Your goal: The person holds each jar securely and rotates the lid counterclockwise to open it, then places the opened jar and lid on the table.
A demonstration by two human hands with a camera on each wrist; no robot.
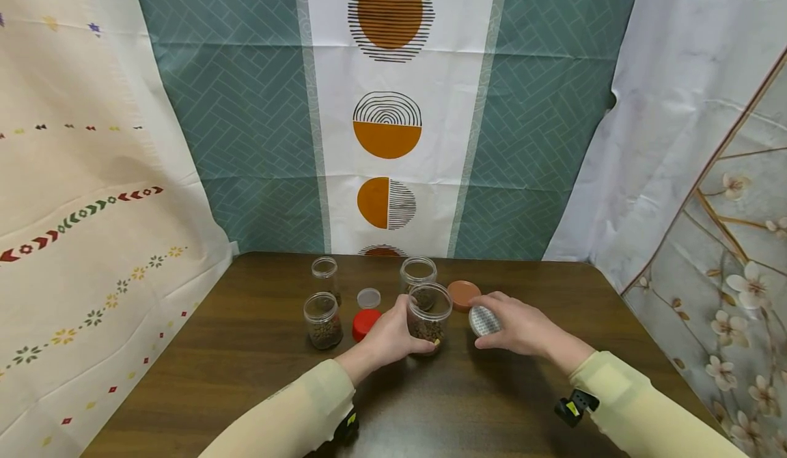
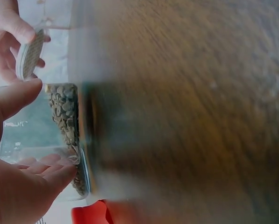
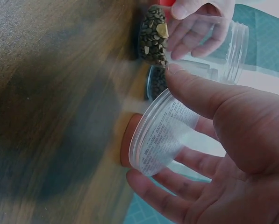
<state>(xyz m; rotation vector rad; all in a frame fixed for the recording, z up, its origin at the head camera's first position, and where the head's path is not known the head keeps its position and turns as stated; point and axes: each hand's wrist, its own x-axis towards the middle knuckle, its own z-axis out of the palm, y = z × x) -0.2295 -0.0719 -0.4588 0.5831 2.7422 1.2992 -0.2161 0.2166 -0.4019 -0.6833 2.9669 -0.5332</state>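
My left hand (image 1: 389, 333) grips a clear jar (image 1: 430, 326), thumb on the near side and fingers round the other. Small brown bits fill its lower part, with one yellowish piece among them; their exact kind is unclear. The jar's mouth is uncovered. To its right, my right hand (image 1: 521, 325) holds a clear round lid (image 1: 484, 321) by its edge, apart from the jar. Printed text covers the lid's face in the right wrist view, where it stands tilted between thumb and fingers. The lid (image 2: 31, 55) also shows in the left wrist view.
Behind the gripped jar stands another uncovered jar (image 1: 418, 266). An orange-brown lid (image 1: 462, 294) lies beside it. Leftward are a red lid (image 1: 365, 322), a small clear lid (image 1: 369, 299) and two more jars, one near (image 1: 323, 328) and one farther back (image 1: 324, 277). Cloth hangs behind the wooden table (image 1: 264, 376).
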